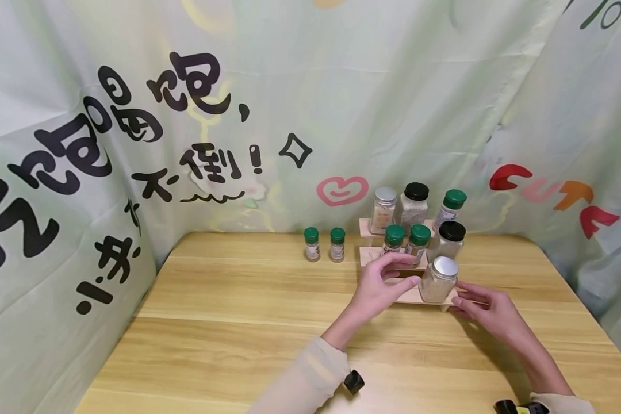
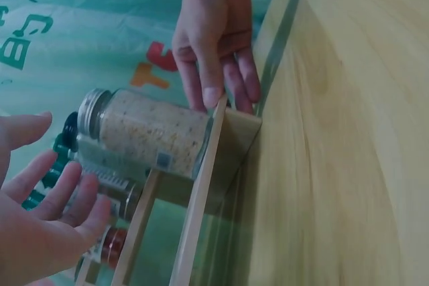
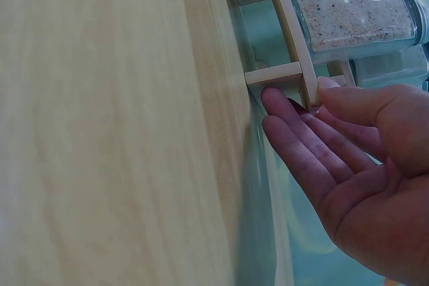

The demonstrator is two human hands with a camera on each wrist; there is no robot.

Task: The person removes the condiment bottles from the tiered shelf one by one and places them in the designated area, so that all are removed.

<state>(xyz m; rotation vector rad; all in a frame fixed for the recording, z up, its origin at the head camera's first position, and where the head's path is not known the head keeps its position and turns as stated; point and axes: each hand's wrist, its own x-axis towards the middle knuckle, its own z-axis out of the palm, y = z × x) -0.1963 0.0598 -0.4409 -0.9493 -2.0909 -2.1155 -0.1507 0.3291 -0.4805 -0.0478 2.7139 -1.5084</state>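
A three-tier wooden rack [image 1: 410,296] holds several spice jars on its steps. On its lowest step, at the right end, stands a silver-lidded glass jar [image 1: 438,280] of pale, speckled seasoning. My left hand [image 1: 380,286] hovers just left of this jar with fingers spread and holds nothing. My right hand [image 3: 365,159] pinches the right end of the bottom step, thumb above and fingers beneath. Behind the silver-lidded jar, a black-capped jar [image 1: 449,241] and two green-capped bottles [image 1: 418,241] stand on the middle step; my left hand partly hides the bottles.
Two small green-capped bottles [image 1: 311,246] stand on the wooden table [image 1: 227,322] left of the rack. The top step bears a silver-lidded jar [image 1: 383,211], a black-lidded jar [image 1: 414,206] and a green-capped bottle [image 1: 449,208]. A printed curtain [image 1: 269,92] hangs behind and beside the table.
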